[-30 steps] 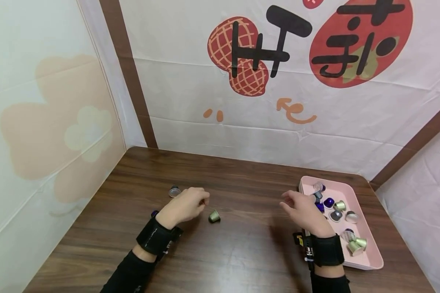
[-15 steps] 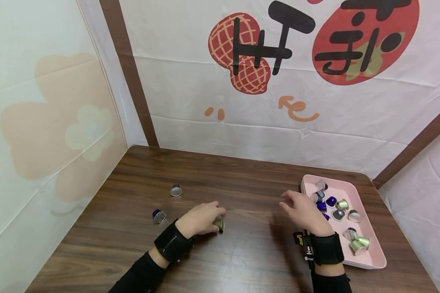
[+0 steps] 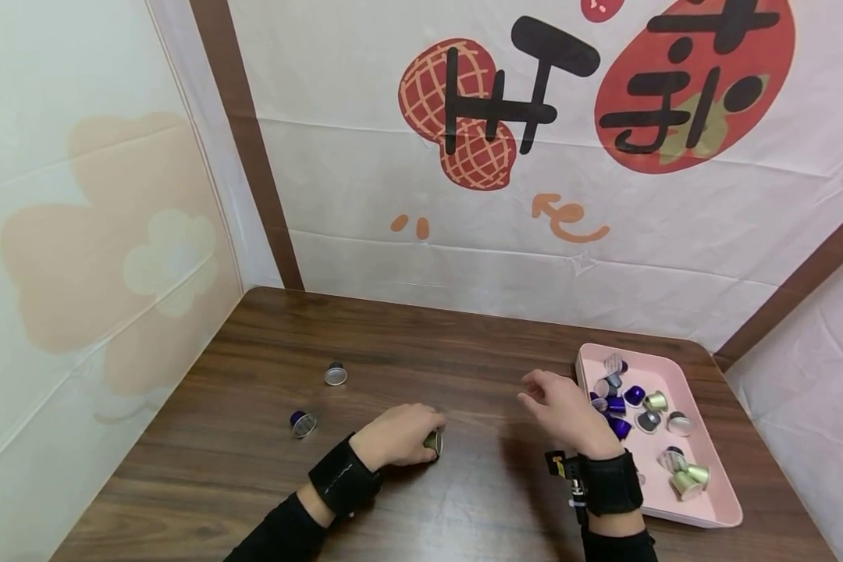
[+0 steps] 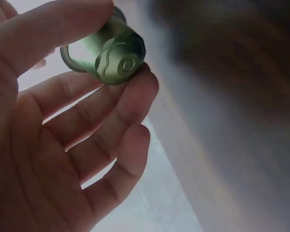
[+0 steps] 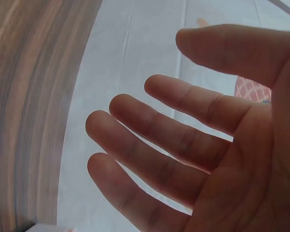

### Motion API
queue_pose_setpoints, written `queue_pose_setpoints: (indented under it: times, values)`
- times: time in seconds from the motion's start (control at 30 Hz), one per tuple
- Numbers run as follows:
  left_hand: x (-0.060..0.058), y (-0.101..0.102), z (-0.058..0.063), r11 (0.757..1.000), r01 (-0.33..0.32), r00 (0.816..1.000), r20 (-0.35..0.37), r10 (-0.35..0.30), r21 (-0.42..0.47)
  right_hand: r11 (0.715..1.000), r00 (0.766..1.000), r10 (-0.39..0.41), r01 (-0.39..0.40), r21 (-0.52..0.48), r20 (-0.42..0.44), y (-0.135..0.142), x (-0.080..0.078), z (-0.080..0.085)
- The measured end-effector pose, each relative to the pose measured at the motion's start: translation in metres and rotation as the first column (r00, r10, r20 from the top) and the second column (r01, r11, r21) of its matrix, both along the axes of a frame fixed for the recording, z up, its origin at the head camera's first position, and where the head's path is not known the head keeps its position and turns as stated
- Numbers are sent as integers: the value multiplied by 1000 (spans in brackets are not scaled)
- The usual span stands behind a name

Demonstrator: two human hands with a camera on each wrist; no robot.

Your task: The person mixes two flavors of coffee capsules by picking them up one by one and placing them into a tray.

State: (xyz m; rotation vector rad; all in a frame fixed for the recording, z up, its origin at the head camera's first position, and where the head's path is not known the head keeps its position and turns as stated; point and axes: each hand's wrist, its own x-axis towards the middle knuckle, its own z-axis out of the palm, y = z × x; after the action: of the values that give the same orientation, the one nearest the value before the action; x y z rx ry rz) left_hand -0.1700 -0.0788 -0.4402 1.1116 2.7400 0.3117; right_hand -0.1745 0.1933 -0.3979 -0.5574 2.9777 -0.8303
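Note:
My left hand (image 3: pixel 402 435) pinches a green coffee capsule (image 4: pixel 118 55) between thumb and fingers, low over the middle of the table; in the head view the fingers cover most of the capsule. My right hand (image 3: pixel 565 412) hovers at the left side of the pink tray (image 3: pixel 720 499), holding nothing. Its fingers (image 5: pixel 154 130) are relaxed and spread apart in the right wrist view. Inside the tray lie several capsules, among them a purple capsule (image 3: pixel 634 396), a green capsule (image 3: pixel 685 485) and a silver-lidded capsule (image 3: pixel 679 424).
Two more capsules lie on the wooden table (image 3: pixel 204 484) at the left: a dark capsule with a silver lid (image 3: pixel 335 375) and a purple capsule (image 3: pixel 302 424). A printed cloth wall (image 3: pixel 365 257) rises behind the table's far edge, with another cloth (image 3: pixel 112 312) on the left.
My left hand has moved right and toward me to the green capsule and taken hold of it, uncovering the purple capsule. My right hand has shifted slightly left, still holding nothing.

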Motion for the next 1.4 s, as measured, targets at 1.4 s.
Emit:
queue_pose_setpoints:
  times: [1.4]
  values:
    - [4, 17, 40, 912, -33, 965, -224, 136, 410, 895, 994, 98, -64, -442, 54, -40, 15, 0]
